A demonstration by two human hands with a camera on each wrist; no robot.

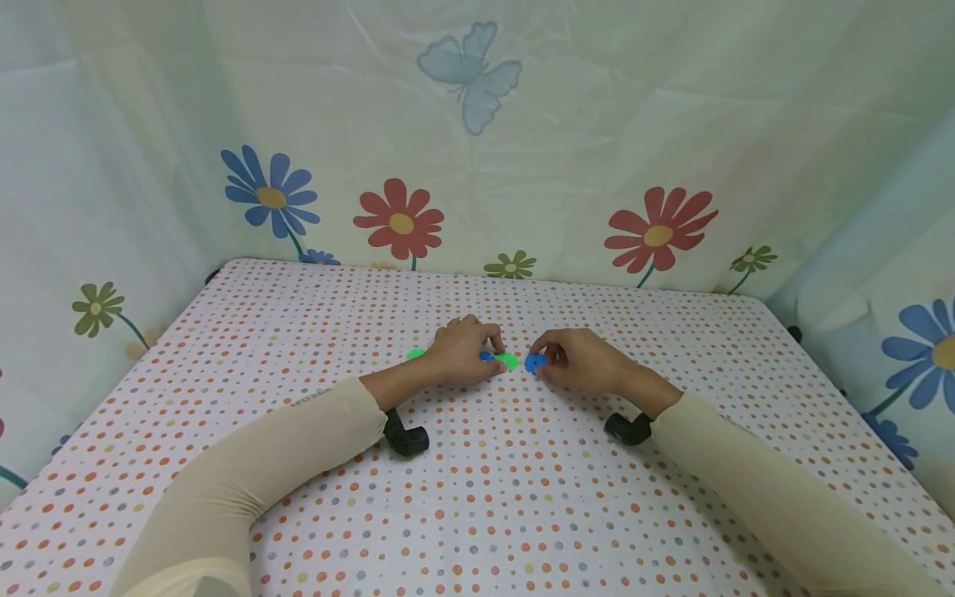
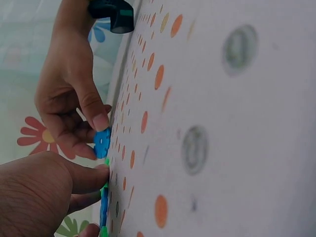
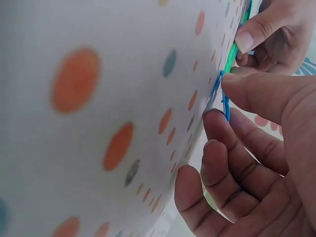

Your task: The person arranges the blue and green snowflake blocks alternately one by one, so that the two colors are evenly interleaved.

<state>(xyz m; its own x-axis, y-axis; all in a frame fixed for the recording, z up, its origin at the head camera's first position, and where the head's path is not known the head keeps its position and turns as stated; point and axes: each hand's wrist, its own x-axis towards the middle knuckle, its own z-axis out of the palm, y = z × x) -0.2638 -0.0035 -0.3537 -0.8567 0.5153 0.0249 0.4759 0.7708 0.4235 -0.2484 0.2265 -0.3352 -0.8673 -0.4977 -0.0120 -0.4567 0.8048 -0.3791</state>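
My left hand [image 1: 464,351] pinches a green disc [image 1: 510,361] at the end of a row of linked green and blue notched discs lying along the table. Part of that row is hidden under the hand; another green disc [image 1: 415,354] shows at its far left. Just to the right, my right hand [image 1: 585,361] holds a single blue notched disc [image 1: 534,362] between thumb and fingers, close to the green end disc. In the left wrist view the blue disc [image 2: 101,143] is tilted up on edge beside the row. The right wrist view shows it edge-on [image 3: 226,101] under the thumb.
The table [image 1: 462,497] has a white cover with coloured dots. A curtain [image 1: 559,149] with printed flowers and a butterfly hangs behind its far edge. Black camera mounts [image 1: 406,437] are strapped at both wrists, close above the table.
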